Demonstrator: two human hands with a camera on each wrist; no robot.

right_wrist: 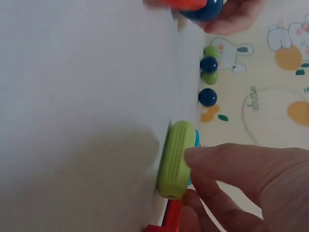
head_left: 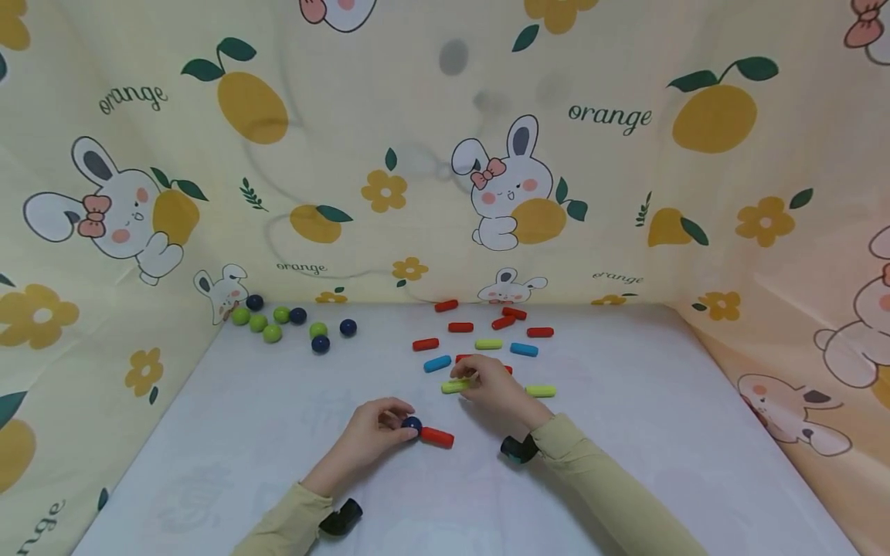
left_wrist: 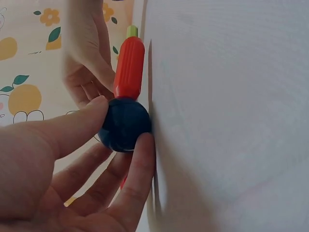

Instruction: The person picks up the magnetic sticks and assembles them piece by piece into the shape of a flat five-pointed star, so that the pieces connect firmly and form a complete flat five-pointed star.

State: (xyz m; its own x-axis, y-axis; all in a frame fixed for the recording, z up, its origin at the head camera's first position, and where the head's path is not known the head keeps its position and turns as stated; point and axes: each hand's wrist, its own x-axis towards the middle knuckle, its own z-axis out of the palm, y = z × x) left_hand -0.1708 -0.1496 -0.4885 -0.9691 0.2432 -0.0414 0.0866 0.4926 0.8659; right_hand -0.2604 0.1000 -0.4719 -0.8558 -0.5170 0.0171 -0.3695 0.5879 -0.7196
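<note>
Thumb and fingers of my left hand [head_left: 375, 429] pinch a dark blue ball [left_wrist: 124, 124] low over the white tabletop. A red ridged rod [head_left: 437, 438] joins the ball end to end and points away from that hand, to the right. Farther forward, my right hand [head_left: 495, 386] holds a lime-green ridged rod [right_wrist: 175, 159] lying at the table surface. Its thumb [right_wrist: 198, 157] presses the near side of the rod; the fingertips behind are partly hidden. Another red rod [right_wrist: 172, 216] shows just beyond the green one in the right wrist view.
Green balls [head_left: 272, 333] and dark blue balls [head_left: 348, 328] cluster at the back left. Several red rods [head_left: 460, 327], blue rods [head_left: 524, 350] and green rods [head_left: 540, 391] lie scattered at centre back and beside the right hand. A printed curtain [head_left: 417, 232] encloses the table.
</note>
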